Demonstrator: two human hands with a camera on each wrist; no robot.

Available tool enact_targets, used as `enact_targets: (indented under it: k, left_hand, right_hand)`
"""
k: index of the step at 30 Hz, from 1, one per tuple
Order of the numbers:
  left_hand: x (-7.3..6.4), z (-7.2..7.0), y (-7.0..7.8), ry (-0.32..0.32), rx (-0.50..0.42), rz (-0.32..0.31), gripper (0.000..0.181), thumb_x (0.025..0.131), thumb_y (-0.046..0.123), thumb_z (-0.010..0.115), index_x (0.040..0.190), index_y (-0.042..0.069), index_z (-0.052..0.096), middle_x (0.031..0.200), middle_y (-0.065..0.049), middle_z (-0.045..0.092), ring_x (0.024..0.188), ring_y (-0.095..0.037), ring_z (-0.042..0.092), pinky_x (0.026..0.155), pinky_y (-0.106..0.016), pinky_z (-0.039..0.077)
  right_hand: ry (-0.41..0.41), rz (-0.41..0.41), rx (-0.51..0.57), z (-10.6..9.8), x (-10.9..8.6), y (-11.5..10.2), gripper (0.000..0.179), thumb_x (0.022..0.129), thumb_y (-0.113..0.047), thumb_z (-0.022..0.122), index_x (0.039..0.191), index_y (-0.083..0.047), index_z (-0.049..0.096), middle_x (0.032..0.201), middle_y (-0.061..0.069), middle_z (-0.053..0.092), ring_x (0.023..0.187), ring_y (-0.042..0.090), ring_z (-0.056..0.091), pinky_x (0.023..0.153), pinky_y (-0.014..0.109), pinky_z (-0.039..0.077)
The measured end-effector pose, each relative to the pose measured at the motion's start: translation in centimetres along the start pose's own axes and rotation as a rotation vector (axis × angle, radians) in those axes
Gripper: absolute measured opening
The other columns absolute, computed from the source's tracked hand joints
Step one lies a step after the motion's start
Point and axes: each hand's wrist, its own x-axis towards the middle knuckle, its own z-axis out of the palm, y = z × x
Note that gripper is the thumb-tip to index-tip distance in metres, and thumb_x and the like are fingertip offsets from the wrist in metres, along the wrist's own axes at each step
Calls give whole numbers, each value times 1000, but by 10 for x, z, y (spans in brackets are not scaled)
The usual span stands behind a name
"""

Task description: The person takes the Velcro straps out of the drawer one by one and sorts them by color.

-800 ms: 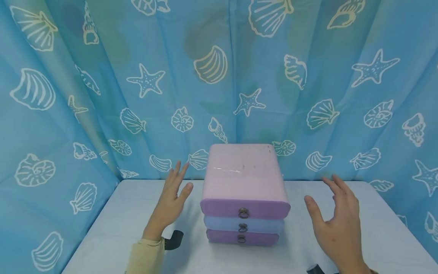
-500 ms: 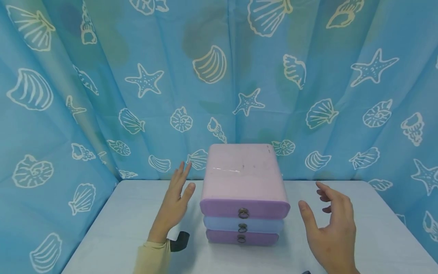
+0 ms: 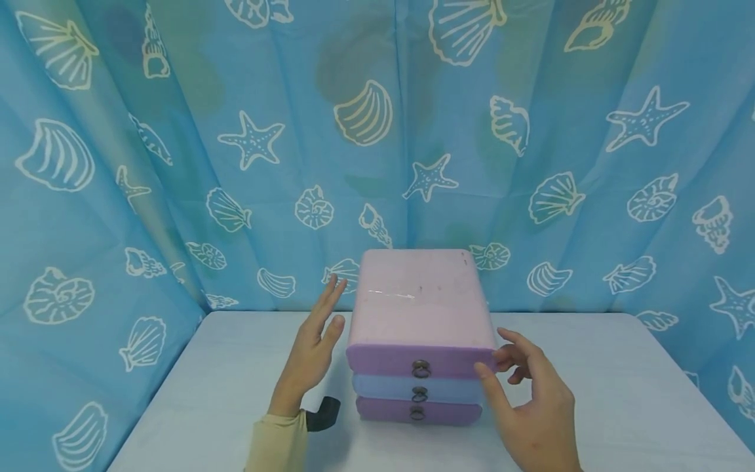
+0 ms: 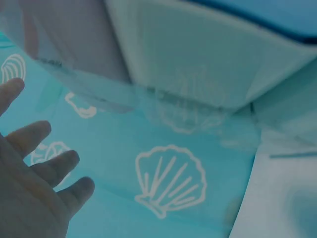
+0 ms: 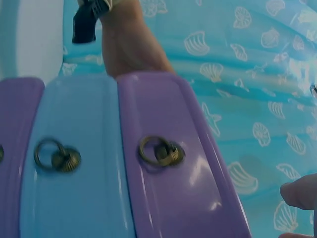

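A small chest with a pink top stands on the table. It has three drawers in front: a purple top drawer, a light blue middle drawer and a purple bottom drawer. Each carries a bronze ring pull, such as the top ring. Beside the chest's left wall is my left hand, fingers straight and holding nothing. My right hand is at the top drawer's right corner, fingers loosely bent. Its thumb overlaps the drawer front in the head view but appears apart from it in the right wrist view.
A white table lies under the chest. Blue curtains with white shells and starfish hang behind and on both sides. A black wrist mount sticks out from the left wrist.
My right hand has moved left and reached the chest's right corner, its fingers bending more. My left hand has drifted slightly right toward the chest. The chest and drawers have not moved.
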Motion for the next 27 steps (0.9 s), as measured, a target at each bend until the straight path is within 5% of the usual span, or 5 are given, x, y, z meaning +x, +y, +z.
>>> enact_targets:
  k: [14, 27]
  left_hand:
    - [-1, 9, -5, -16, -156, 52, 50, 108, 10, 40, 157, 19, 37, 165, 4, 24, 153, -22, 16, 120, -58, 19]
    - [0, 12, -7, -52, -232, 47, 45, 110, 10, 36, 154, 16, 44, 165, 0, 25, 153, -17, 16, 121, -51, 18]
  right_hand:
    - [-41, -147, 66, 24, -21, -7, 45, 76, -1, 84, 117, -9, 69, 93, -5, 75, 75, 9, 65, 68, 12, 48]
    - [-126, -147, 88, 44, -30, -8, 36, 75, -6, 87, 109, -8, 72, 98, -4, 75, 77, 6, 68, 64, 14, 51]
